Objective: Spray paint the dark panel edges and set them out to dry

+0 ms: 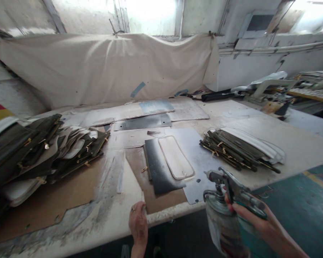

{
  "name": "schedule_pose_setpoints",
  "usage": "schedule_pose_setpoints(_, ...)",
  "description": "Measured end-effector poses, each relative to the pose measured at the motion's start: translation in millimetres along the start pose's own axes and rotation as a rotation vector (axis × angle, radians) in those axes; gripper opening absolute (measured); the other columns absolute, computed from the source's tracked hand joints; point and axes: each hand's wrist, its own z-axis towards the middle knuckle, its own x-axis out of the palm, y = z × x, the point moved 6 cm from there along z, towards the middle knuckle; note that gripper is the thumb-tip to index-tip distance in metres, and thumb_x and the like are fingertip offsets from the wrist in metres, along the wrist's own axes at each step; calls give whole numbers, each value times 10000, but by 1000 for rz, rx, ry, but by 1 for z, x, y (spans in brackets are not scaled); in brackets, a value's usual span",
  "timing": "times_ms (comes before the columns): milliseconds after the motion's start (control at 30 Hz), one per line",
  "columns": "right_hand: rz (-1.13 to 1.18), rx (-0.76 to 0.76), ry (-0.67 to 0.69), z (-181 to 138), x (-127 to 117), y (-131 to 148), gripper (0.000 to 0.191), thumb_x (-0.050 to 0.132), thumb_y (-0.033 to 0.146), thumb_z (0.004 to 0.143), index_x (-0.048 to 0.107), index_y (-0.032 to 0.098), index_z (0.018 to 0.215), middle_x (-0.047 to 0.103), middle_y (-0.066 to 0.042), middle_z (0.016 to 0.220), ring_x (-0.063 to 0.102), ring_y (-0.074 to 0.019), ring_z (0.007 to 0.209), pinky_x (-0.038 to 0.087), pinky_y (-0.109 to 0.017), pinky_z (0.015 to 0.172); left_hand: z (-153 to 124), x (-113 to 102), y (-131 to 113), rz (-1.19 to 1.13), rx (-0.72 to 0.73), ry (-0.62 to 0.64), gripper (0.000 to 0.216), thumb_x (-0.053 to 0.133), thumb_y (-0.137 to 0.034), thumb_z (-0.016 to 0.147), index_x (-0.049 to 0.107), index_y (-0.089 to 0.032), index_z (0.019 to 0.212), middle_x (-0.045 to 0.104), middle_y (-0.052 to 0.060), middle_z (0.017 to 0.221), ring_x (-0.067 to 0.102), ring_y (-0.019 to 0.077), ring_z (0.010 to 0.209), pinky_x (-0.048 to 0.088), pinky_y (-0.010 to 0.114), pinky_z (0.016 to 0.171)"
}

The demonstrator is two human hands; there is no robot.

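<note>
Right hand (254, 215) gripping spray gun (228, 190) with cup, left hand (138, 224) on table edge (161, 215)

Silver-grey spray gun (233, 193) at five o'clock, cream panel (176, 157) on a black sheet (157, 172) dead centre, dark olive stack (37, 150) at nine, beige cloth (104, 68) at twelve.

the spray gun (233, 191) at lower right is bare metal, dull grey with a smeared, worn cup. the table (110, 211) looks like rough, paint-crusted board, with matt brown cardboard (70, 193) at lower left. at centre, a pale piece (176, 157) with a stitched edge lies on a matt black sheet (158, 172). creased cream cloth (104, 68) hangs across the top.
</note>
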Motion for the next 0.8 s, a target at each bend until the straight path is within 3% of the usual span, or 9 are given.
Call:
schedule_pose_setpoints(167, -56, -2, 45, 12, 2, 12, 246, 594, 432, 720, 658, 199, 769, 676, -35, 726, 622, -244, 797, 489, -307, 745, 1, -1, -2, 14, 22, -19, 228, 385, -185, 814, 612, -205, 823, 656, 26, 778, 607, 154, 754, 504, 284, 702)
schedule_pose_setpoints(433, -113, -95, 3, 44, 2, 67, 202, 551, 367, 624, 656, 200, 577, 683, -73, 685, 621, -274, 721, 494, -393, 711, 6, -9, -6, 43, 67, -65, 263, 364, -255, 850, 616, -203, 792, 660, 28, 754, 618, 153, 727, 513, 282, 673)
schedule_pose_setpoints(567, -134, -121, 21, 49, 7, 72, 184, 559, 353, 590, 653, 200, 547, 675, -65, 659, 621, -275, 719, 499, -379, 681, 7, -10, -4, 77, 112, -89, 229, 389, -255, 846, 608, -202, 804, 664, 22, 758, 618, 146, 723, 511, 266, 657)
schedule_pose_setpoints(800, -187, -194, 28, 51, 13, 64, 173, 533, 337, 661, 623, 222, 567, 671, -52, 689, 603, -263, 728, 468, -372, 686, 7, -7, 0, 116, 128, -87, 249, 354, -150, 824, 594, -212, 816, 656, 12, 766, 612, 142, 729, 507, 261, 667)
